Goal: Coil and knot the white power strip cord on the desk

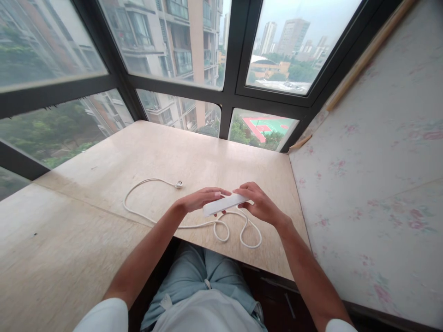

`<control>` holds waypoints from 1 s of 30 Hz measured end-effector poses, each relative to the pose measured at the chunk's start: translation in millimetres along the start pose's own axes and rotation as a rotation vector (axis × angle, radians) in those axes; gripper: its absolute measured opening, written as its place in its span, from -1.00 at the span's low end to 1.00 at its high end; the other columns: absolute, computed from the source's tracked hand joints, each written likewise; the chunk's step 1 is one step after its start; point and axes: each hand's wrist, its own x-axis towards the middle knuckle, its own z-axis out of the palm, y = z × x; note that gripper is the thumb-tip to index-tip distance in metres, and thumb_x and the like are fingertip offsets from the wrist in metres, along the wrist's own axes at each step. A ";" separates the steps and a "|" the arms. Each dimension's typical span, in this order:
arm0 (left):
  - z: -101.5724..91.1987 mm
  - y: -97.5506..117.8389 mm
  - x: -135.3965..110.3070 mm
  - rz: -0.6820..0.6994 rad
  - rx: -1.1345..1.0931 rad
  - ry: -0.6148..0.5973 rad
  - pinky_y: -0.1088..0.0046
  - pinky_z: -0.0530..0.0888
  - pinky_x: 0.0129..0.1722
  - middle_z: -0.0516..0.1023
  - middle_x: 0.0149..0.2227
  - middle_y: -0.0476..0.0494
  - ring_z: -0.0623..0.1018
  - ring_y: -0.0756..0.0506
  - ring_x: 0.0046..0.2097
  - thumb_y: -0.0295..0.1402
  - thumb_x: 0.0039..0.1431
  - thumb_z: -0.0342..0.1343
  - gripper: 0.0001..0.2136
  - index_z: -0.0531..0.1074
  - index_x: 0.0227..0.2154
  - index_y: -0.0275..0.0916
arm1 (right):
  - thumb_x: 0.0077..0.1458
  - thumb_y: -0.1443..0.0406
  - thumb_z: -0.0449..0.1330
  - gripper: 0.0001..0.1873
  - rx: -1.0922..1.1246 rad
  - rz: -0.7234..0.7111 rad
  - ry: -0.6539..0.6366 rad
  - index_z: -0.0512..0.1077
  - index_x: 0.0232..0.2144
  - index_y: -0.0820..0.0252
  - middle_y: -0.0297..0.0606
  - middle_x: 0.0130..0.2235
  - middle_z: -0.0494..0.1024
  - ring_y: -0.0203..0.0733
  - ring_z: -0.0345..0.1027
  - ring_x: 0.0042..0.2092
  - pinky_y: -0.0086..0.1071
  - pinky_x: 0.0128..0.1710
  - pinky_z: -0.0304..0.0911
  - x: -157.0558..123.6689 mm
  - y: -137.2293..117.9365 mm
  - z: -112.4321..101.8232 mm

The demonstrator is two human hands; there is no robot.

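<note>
A white power strip (224, 204) is held above the counter, tilted with its right end higher. My left hand (202, 199) is closed around its far side, some fingertips showing beneath it. My right hand (259, 203) grips the right end, thumb on top and fingers below. The strip's face with any sockets is turned out of sight. Its white cord (251, 246) lies in loose loops below the hands, then runs left across the counter. At the cord's far end a white plug (179, 184) rests on the surface, prongs visible.
The pale counter (166, 143) has a seam on the left and a front edge close to my lap. Dark-framed windows (226, 99) stand along the back and left. A flowered wall (374, 184) bounds the right. Dark drawers (277, 295) sit beneath the counter.
</note>
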 end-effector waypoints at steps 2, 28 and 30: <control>1.7 -18.5 1.6 0.093 -0.016 0.135 0.27 0.47 -0.24 0.49 -0.02 -0.45 0.56 -0.27 -0.11 0.01 0.19 -0.05 -0.43 0.30 0.11 -0.33 | 0.06 0.34 0.27 -0.66 0.023 0.029 0.139 0.41 -0.07 0.05 -0.17 -0.14 0.44 -0.03 0.32 -0.07 -0.10 -0.06 0.30 -2.1 3.7 -6.3; -52.5 -132.0 -38.8 -0.099 0.266 1.124 0.53 0.25 -0.61 0.51 -0.49 -0.08 0.32 0.06 -0.62 -0.21 0.02 0.06 -0.77 0.45 -0.43 -0.30 | -0.04 0.08 0.31 -0.63 1.640 0.764 0.811 0.31 -0.28 0.12 -0.34 -0.34 0.47 -0.42 0.38 -0.51 -0.69 -0.79 0.12 -11.9 115.8 -78.6; -71.1 -122.6 -54.1 -0.004 0.062 1.307 0.57 0.16 -0.67 0.47 -0.50 -0.06 0.25 0.11 -0.66 -0.18 -0.06 0.12 -0.75 0.41 -0.47 -0.31 | -0.05 0.10 0.31 -0.64 1.653 0.817 0.811 0.30 -0.30 0.13 -0.33 -0.33 0.48 -0.40 0.39 -0.49 -0.68 -0.78 0.16 -20.6 123.3 -71.6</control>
